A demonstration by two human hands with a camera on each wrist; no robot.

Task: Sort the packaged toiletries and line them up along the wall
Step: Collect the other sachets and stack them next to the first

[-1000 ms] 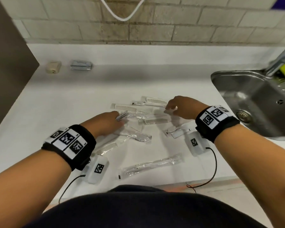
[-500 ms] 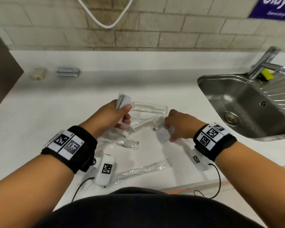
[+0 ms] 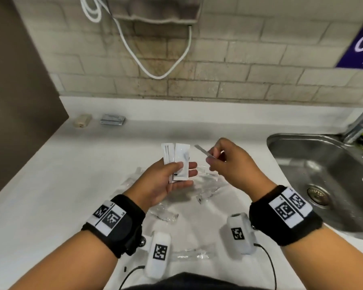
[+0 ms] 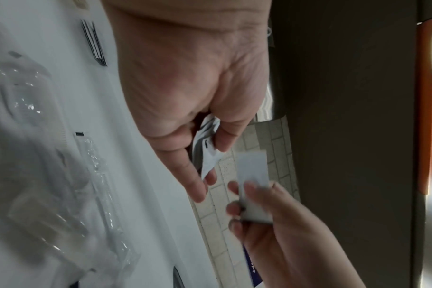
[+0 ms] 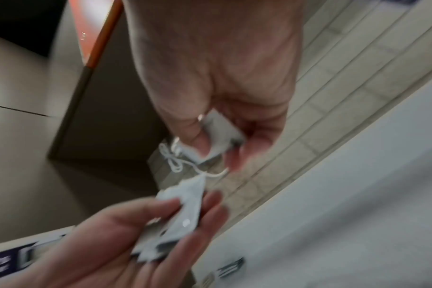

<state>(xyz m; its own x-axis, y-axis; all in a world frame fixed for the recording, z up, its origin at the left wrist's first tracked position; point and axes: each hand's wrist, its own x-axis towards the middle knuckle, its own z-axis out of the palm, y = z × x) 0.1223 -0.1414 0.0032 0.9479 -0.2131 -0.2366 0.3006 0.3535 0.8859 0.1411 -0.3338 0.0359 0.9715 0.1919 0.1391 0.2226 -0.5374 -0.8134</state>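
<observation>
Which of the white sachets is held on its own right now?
The single white sachet pinched in the right hand. The other white sachets sit fanned together in the left hand, under its thumb.

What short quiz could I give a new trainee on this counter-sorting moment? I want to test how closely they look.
1. True or false: the left hand holds white packets.
2. What does the right hand pinch: (a) a comb, (b) a single white packet, (c) the tap?
3. Fill in: the grey packets by the wall lie to the ___ of the sink in the head view.

Key: 1 true; 2 b; 3 left.
</observation>
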